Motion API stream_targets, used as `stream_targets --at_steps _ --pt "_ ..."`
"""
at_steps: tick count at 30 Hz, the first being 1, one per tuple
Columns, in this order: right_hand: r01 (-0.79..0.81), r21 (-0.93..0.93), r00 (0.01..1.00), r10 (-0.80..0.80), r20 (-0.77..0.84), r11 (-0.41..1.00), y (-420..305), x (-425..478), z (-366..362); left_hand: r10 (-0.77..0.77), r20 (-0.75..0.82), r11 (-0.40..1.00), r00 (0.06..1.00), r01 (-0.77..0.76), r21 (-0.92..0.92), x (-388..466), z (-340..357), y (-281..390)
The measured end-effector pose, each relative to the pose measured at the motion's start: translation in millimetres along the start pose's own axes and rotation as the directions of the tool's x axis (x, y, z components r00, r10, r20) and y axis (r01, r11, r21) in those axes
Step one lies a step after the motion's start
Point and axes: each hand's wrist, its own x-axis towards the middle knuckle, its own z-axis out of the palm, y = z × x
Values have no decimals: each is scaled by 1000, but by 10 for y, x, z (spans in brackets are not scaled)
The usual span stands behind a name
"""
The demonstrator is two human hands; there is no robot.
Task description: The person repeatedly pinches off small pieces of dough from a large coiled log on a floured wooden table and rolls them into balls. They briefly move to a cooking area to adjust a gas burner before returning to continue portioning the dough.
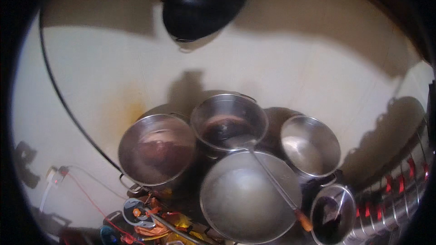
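Neither of my hands is in view. Before me stands a wide metal pan [248,197], greyish and pale inside; whether it holds liquid I cannot tell. A long-handled metal ladle or skimmer [274,183] with an orange-brown grip lies across this pan, its head over the near rim of a steel pot [228,122] behind. To the left sits another steel pot [156,149] with side handles. A smaller shiny pot [310,146] is at the right. Below it, a steel container [333,214] has dark contents and a thin metal utensil in it.
A black wok [204,6] hangs on the pale wall [255,61]. At lower left are a metal pipe [175,229], an orange knob [137,212] and plastic packets. A wall socket [58,175] has cords. A wire rack [391,211] with red pieces stands at right.
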Motion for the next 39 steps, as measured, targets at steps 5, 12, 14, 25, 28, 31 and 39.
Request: stream_targets --at_steps 5,12,14,25,28,31,39 --pt "-69 -527 979 -45 -200 847 1084 296 -382 6 94 992 996 5 -123 -449 138 -182" --pt "246 -708 952 -302 47 662 1379 -173 595 151 647 986 748 -157 -49 -1610 1076 247" --pt "278 -730 901 -433 -27 624 1752 -468 624 127 793 984 596 -177 -25 -2150 1522 393" --pt "69 7 692 -42 -721 998 2912 -1558 -782 -59 998 876 16 -478 59 -5095 3390 997" --pt "51 162 744 70 -665 986 3080 -1648 -1562 -134 987 833 -88 -549 64 -5866 4010 1088" --pt "132 275 664 121 -738 952 3291 -1654 -2278 -229 960 772 -164 -631 77 -6601 4657 1192" --pt "-82 577 536 524 -662 813 4726 -1657 -2873 -454 835 541 -310 -841 -18 -8991 6481 1784"
